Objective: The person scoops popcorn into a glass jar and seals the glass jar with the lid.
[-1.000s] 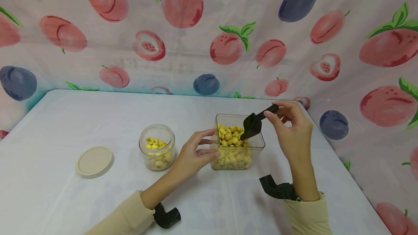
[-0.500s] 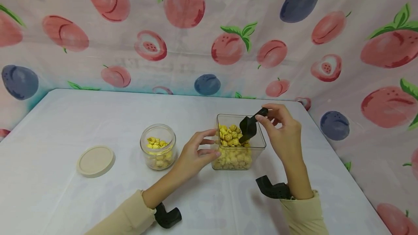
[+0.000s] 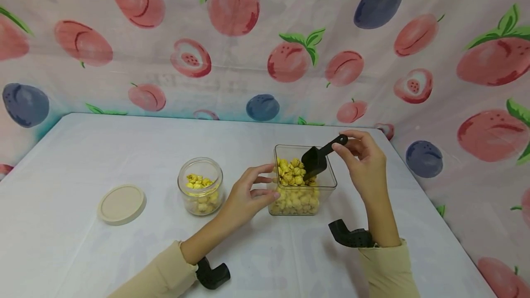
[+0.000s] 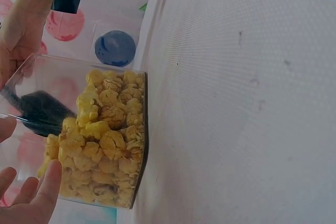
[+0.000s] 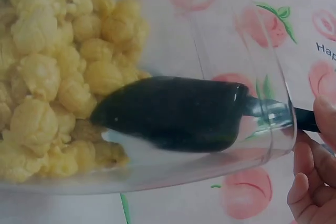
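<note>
Right hand [image 3: 366, 162]: the handle of a black scoop [image 3: 315, 161] is pinched between thumb and fingers; the bowl is pushed into the heap, tilted.
Left hand [image 3: 244, 197]: the near left corner of the clear square container [image 3: 327, 186] is steadied with curled fingers [image 4: 37, 195].
Yellow puffed snack [image 5: 58, 77]: piled inside the container, against the scoop's front edge.
Glass jar [image 3: 200, 186]: stood left of the container, uncapped, judged under half full.
Lid [image 3: 121, 203]: laid flat on the white table [image 3: 103, 151], well apart from the jar.
Progress: some transfer is judged done; more scooping and capping are left.
Not determinable: whether the scoop is loaded; its bowl interior is hidden in every view.
</note>
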{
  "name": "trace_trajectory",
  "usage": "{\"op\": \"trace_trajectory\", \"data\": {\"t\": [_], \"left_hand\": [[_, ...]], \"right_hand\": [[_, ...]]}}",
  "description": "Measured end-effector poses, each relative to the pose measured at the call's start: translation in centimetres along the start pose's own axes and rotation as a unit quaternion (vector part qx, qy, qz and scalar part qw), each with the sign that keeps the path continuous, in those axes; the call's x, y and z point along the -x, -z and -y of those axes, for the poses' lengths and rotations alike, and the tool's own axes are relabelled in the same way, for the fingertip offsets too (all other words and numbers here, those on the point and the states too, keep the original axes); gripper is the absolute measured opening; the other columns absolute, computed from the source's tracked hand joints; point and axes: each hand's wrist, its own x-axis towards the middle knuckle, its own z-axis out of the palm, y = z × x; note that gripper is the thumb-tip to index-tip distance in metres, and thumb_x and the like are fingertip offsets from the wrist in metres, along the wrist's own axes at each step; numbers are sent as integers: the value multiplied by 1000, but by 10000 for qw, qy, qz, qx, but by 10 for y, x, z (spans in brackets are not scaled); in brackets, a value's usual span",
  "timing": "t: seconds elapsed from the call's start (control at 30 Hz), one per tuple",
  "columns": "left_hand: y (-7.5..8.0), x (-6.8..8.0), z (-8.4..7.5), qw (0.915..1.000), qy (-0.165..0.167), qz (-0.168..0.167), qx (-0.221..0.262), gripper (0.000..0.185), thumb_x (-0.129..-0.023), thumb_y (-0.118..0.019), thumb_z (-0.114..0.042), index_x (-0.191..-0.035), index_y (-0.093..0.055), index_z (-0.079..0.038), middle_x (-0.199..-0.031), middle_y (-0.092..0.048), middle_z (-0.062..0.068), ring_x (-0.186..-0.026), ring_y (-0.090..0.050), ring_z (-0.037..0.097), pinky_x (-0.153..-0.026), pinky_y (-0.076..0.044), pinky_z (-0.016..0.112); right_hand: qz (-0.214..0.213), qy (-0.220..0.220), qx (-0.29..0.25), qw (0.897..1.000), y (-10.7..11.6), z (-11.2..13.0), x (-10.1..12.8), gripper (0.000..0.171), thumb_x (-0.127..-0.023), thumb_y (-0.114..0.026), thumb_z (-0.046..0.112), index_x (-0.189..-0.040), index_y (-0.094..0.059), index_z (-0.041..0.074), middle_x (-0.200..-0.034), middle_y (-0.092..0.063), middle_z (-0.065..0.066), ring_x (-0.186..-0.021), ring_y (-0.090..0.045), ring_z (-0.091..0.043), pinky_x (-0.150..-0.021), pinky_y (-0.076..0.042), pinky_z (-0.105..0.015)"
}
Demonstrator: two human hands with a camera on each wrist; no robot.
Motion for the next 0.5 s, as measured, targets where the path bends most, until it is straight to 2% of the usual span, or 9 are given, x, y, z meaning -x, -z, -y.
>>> {"op": "trace_trajectory", "data": {"t": [0.1,0.2,0.27,0.37,0.5], "left_hand": [[0,0,1,10000,7,-17,-21,58,-85,-66,-7,-138,-42,-11,-137,-42,11,-118,-50,32,-89,-51,26],[0,0,2,10000,32,-42,-59,58,-85,-66,-7,-137,-42,-11,-136,-42,10,-117,-51,30,-89,-52,26],[0,0,2,9999,54,-62,-86,58,-84,-67,-7,-137,-43,-12,-136,-43,9,-117,-51,28,-89,-52,26],[-1,0,2,9999,68,-81,-114,58,-84,-67,-8,-137,-43,-13,-137,-43,8,-116,-52,27,-89,-52,26],[-1,0,3,9999,17,-57,-101,58,-84,-67,-8,-137,-42,-12,-137,-43,9,-116,-51,28,-89,-51,26]], "right_hand": [[-17,100,75,9999,-1,-1,0,29,-83,-69,10,-111,-61,5,-76,-64,9,-70,-53,-1,-66,-43,-13],[-85,474,424,9979,-3,0,2,30,-83,-69,10,-111,-60,4,-77,-67,-6,-68,-49,-1,-62,-39,-14],[-91,783,623,9949,-5,1,3,31,-83,-70,10,-111,-60,3,-78,-66,-12,-67,-46,-1,-60,-37,-15],[-23,1074,674,9919,-7,2,4,31,-82,-70,8,-110,-60,3,-78,-65,-12,-68,-45,0,-60,-36,-14],[76,1065,347,9937,-5,1,3,30,-81,-70,4,-109,-61,3,-77,-63,-11,-68,-49,3,-64,-39,-10]]}}
